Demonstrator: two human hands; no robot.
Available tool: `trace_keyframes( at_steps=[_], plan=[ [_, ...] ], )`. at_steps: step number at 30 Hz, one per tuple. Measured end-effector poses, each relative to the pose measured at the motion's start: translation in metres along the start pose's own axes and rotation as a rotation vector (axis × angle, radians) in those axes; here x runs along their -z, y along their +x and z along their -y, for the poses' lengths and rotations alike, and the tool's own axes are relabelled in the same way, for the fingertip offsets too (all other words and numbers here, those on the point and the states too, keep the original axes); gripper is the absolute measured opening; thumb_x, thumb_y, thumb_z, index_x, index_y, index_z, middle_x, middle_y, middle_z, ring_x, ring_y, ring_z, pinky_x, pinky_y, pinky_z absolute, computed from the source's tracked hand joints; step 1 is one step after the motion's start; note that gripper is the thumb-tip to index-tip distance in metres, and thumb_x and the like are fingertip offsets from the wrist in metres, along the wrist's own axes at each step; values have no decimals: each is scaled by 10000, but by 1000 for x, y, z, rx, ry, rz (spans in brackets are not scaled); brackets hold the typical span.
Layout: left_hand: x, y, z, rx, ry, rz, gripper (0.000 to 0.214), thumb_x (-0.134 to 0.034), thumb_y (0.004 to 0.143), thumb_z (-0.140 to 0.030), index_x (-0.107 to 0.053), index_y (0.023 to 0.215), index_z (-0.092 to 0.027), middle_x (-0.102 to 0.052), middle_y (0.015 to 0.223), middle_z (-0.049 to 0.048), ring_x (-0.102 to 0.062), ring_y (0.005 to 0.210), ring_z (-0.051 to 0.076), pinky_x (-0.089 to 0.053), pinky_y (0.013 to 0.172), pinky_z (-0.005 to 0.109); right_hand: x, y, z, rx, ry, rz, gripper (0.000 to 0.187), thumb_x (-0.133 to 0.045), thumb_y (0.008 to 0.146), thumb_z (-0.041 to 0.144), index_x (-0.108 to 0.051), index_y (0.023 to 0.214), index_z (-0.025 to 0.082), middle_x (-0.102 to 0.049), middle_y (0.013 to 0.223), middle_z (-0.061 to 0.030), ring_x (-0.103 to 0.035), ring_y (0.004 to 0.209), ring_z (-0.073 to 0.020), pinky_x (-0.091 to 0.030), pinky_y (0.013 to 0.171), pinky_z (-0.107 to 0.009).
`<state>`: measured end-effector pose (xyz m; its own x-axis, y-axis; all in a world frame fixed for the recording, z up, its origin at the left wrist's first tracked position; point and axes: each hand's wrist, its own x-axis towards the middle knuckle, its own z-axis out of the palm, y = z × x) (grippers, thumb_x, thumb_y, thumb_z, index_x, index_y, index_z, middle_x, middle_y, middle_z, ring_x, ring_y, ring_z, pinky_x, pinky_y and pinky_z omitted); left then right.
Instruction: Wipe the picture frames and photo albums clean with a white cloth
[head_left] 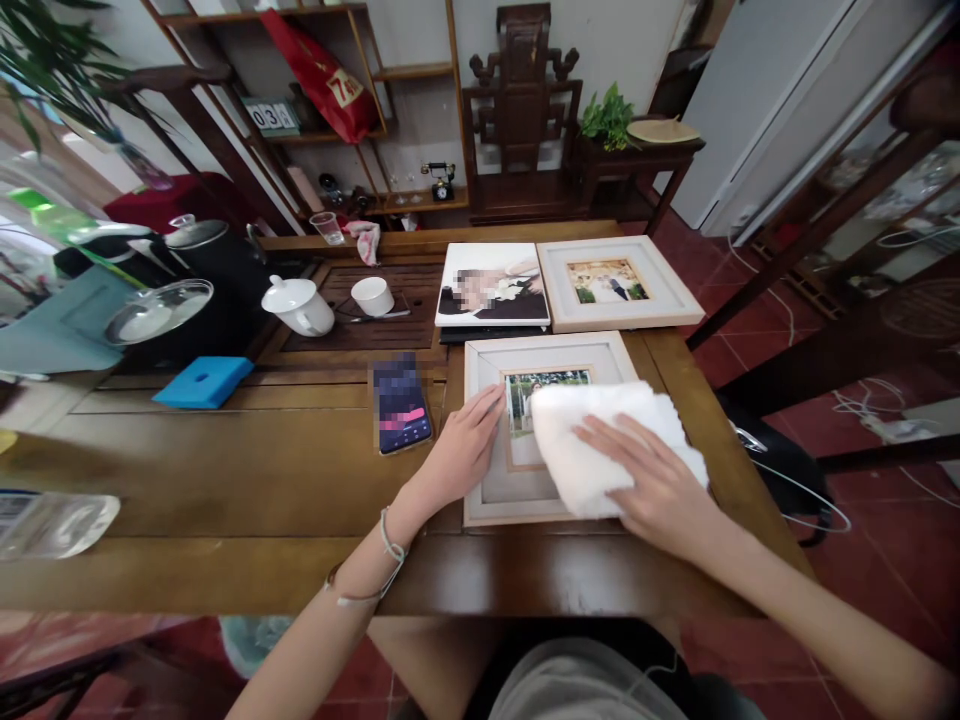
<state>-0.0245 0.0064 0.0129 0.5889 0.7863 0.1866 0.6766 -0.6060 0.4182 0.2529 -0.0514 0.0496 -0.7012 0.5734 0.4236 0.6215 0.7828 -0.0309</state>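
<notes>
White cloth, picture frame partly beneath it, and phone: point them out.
White cloth (pixel 571 464), head view: its uncovered left part.
Picture frame (pixel 517 489), head view: lower left of its pale inner border.
Phone (pixel 403 408), head view: middle of its lit screen.

Wooden table (pixel 300 480): near picture frame (pixel 523 455), far picture frame (pixel 611 284), phone (pixel 403 405), blue block (pixel 204 382).

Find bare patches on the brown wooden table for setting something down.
The widest lies between the clear plastic container and dark rectangular phone, in front of the flat blue block. A narrow strip separates the nearest pale wooden picture frame from the near edge. Crowded: back left, around the clear glass lid.
</notes>
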Motion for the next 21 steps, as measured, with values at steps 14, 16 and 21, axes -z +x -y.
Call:
trace_keyframes(
  at_steps=[14, 16, 21],
  plan=[
    [-1, 3, 0, 9, -4, -20, 476, -301, 1008, -190, -327, 1482, -153, -357, 1555, 157, -304, 1462, 272, -371, 1138, 510, -15, 42, -13, -159, 77, 339, 351, -585, 664, -7, -749, 962, 81, -448, 1468, -241, -351, 1389, -412, -296, 1138, -603],
    [-1, 3, -1, 20, -1, -20, 474, -312, 1011, -210, -328, 1482, -154, -356, 1556, 154, -307, 1461, 268, -367, 1143, 499, -4, 23, 20, -108, 175, 316, 329, -572, 661, 8, -756, 911, 117, -480, 1451, -220, -392, 1376, -378, -339, 1125, -583],
    [0, 3, -2, 24, 1, -8, 483, -286, 1017, -205, -303, 1498, -175, -343, 1567, 140, -294, 1467, 259, -354, 1148, 497, 9, -13, 71, 7, 181, 86, 315, -493, 777, 64, -743, 954, 135, -472, 1485, -119, -275, 1453, -276, -374, 1148, -469]
  ],
)
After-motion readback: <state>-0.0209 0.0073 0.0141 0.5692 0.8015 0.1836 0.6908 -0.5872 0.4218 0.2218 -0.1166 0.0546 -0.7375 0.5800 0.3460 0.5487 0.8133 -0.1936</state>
